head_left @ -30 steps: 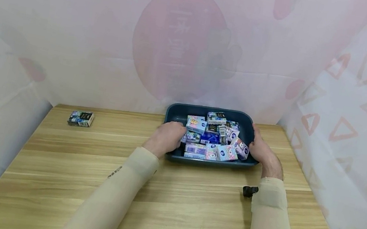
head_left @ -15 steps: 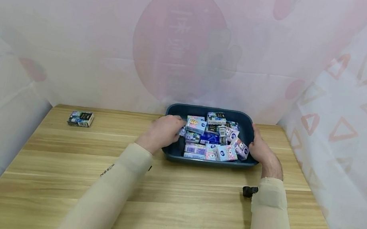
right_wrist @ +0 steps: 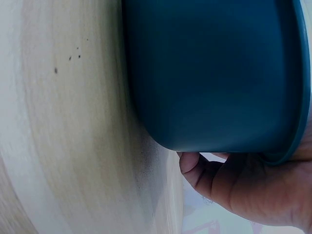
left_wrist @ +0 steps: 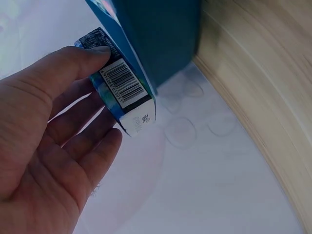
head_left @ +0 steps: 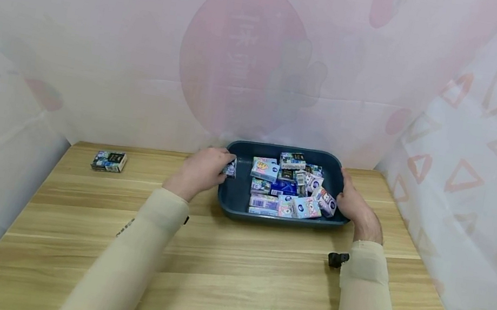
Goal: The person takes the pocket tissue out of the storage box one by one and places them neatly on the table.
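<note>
My left hand (head_left: 198,171) pinches a dark floral pocket tissue pack (head_left: 231,167) over the left end of a dark blue plastic basin (head_left: 233,197). In the left wrist view, the thumb lies on top of the pack (left_wrist: 123,83), whose barcode and white end face the camera, close beside the basin wall. My right hand (head_left: 355,201) holds the basin's right end. From the right wrist, its bent fingers (right_wrist: 195,168) show against the outside wall, below the rim. Several more tissue packs, light blue (head_left: 265,169), lilac and dark blue (head_left: 283,186), lie heaped inside the basin.
One more dark floral pack (head_left: 109,161) lies alone at the back left of the wooden table (head_left: 256,282). Printed white cloth (head_left: 143,77) rises behind the table and along both sides. A small black device (head_left: 338,259) sits by the right wrist.
My left hand has drawn the dark floral pack leftward from the heap to the basin's left rim. The right hand and the basin have stayed in place.
</note>
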`<state>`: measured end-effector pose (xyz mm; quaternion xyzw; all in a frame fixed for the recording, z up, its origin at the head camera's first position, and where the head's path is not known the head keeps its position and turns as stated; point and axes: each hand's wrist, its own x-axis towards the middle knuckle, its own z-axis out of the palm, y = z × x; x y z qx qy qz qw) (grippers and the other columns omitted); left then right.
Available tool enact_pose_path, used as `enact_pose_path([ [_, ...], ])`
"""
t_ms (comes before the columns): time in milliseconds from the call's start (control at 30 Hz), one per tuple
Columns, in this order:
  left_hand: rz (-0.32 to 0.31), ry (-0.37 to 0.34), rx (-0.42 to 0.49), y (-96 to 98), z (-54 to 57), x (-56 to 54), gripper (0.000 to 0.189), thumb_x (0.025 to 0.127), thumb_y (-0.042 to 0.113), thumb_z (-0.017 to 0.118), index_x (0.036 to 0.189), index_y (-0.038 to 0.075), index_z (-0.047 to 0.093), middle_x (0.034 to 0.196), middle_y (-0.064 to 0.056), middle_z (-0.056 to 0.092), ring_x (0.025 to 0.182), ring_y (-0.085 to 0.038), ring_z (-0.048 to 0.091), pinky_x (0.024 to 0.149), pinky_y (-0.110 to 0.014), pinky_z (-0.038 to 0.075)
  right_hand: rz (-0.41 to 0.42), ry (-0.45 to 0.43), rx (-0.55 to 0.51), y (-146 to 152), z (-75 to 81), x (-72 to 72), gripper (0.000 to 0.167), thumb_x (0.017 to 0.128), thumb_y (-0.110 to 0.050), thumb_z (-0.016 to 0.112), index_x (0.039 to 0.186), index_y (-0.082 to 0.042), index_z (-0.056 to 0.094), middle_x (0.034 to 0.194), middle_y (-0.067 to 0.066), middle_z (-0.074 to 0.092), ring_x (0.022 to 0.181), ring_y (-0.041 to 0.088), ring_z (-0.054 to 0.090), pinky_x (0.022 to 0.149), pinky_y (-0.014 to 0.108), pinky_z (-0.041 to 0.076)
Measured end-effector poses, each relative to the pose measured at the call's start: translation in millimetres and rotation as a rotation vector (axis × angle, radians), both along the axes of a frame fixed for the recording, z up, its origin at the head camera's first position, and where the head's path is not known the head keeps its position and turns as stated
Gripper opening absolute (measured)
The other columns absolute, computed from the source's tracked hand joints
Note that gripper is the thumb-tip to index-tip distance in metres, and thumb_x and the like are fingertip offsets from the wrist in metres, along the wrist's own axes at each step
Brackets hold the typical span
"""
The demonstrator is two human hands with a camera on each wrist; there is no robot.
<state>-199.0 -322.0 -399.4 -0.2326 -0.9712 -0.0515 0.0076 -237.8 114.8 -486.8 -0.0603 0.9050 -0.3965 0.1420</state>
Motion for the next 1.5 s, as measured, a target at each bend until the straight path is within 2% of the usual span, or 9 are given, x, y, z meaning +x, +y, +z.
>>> enact_pose_path([
  [67,-0.002,0.011,0.02,-7.5,-1.0,-0.3,0.053,0.108,0.009,0.084,0.157,-0.004,0.07,0.157,-0.024,0.075,0.142,-0.042,0.077,0.123,-0.053,0.063,-0.011,-0.014,0.006,-9.3,14.4,9.3,0.086,0.115,0.004,0.031,0.186,-0.004,-0.016,0.192,0.037,-0.009,0.181,0.06,0.002,0.149,0.07,0.007],
  [167,-0.001,0.02,0.037,-19.0,-3.2,-1.5,0.052,0.106,0.007,0.084,0.155,-0.004,0.071,0.153,-0.024,0.077,0.137,-0.044,0.078,0.119,-0.055,0.065,-0.017,-0.016,0.013,-12.7,19.7,12.3,0.085,0.114,0.007,0.03,0.185,-0.002,-0.016,0.192,0.037,-0.01,0.181,0.061,0.002,0.148,0.073,0.006],
  [333,0.022,-0.005,0.037,-38.8,-8.0,-3.6,0.055,0.106,0.007,0.085,0.158,-0.003,0.068,0.153,-0.026,0.076,0.138,-0.046,0.077,0.117,-0.058,0.066,-0.016,-0.018,0.013,-11.3,17.9,10.5,0.086,0.114,0.007,0.031,0.185,-0.002,-0.015,0.192,0.038,-0.009,0.18,0.062,0.003,0.148,0.073,0.007],
  [767,0.09,-0.074,0.003,-88.6,-19.9,-10.4,0.056,0.107,0.006,0.085,0.158,-0.008,0.067,0.158,-0.032,0.071,0.145,-0.05,0.072,0.123,-0.061,0.062,-0.015,0.003,0.034,-10.6,16.9,11.2,0.089,0.112,0.008,0.032,0.185,-0.003,-0.016,0.191,0.041,-0.005,0.179,0.063,0.008,0.148,0.074,0.011],
  [1033,0.13,-0.135,-0.014,-114.0,-27.7,-13.3,0.057,0.109,0.005,0.082,0.161,-0.008,0.064,0.162,-0.033,0.067,0.15,-0.053,0.067,0.126,-0.065,0.058,-0.015,0.0,0.016,-9.8,14.4,9.0,0.087,0.113,0.007,0.031,0.185,-0.002,-0.016,0.192,0.038,-0.009,0.18,0.062,0.003,0.148,0.073,0.007],
  [1500,0.196,-0.15,-0.063,-157.1,-37.6,-15.0,0.058,0.106,0.004,0.085,0.158,-0.01,0.065,0.16,-0.036,0.067,0.146,-0.057,0.069,0.123,-0.068,0.06,-0.02,-0.008,0.018,-10.3,15.1,9.6,0.086,0.115,0.006,0.031,0.185,-0.003,-0.016,0.193,0.037,-0.008,0.181,0.061,0.003,0.148,0.073,0.007],
])
